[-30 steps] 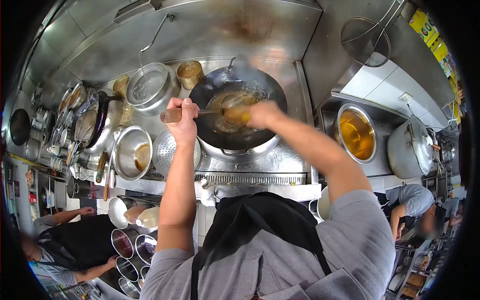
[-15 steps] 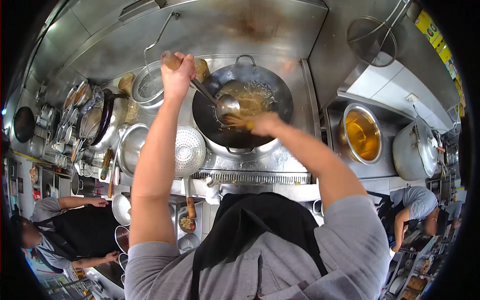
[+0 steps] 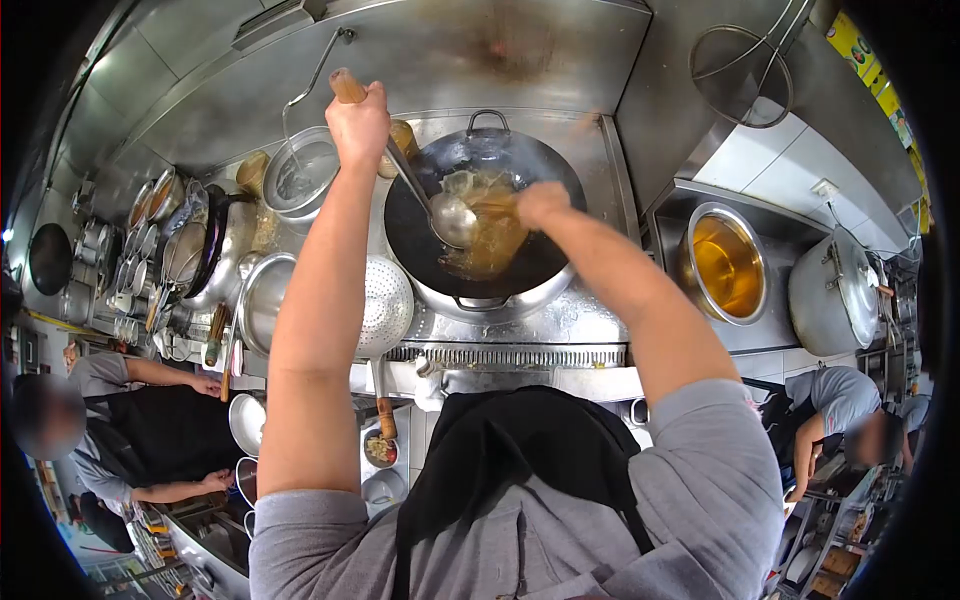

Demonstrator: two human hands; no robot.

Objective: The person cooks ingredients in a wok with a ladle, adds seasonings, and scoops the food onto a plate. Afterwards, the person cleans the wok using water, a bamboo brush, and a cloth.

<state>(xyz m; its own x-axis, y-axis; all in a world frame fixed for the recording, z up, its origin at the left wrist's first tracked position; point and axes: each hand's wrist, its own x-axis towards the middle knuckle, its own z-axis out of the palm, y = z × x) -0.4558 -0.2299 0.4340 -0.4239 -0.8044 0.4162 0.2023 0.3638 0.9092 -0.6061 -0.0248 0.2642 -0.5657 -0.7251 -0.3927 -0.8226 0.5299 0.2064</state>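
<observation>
My left hand (image 3: 358, 127) is wrapped round the wooden-ended handle of a ladle (image 3: 454, 221), held tilted with its bowl down in the black wok (image 3: 415, 185). Brownish liquid (image 3: 497, 245) swirls in the bottom of the wok, beside the ladle bowl. In my right hand (image 3: 546, 204), closed and blurred by motion, is a bamboo wok brush (image 3: 495, 206). Its bristles point left, close to the ladle bowl, and the smear hides whether they touch it.
A perforated skimmer (image 3: 385, 300) and a steel bowl (image 3: 268, 300) lie left of the wok. On the right stand a pot of amber liquid (image 3: 728, 265) and a lidded pot (image 3: 830, 295). A wire strainer (image 3: 742, 78) hangs above. Co-workers (image 3: 150, 430) (image 3: 840, 415) stand on both sides.
My right hand and the brush have moved up and slightly right within the wok. The ladle bowl sits slightly lower. The liquid has swirled toward the lower middle of the wok.
</observation>
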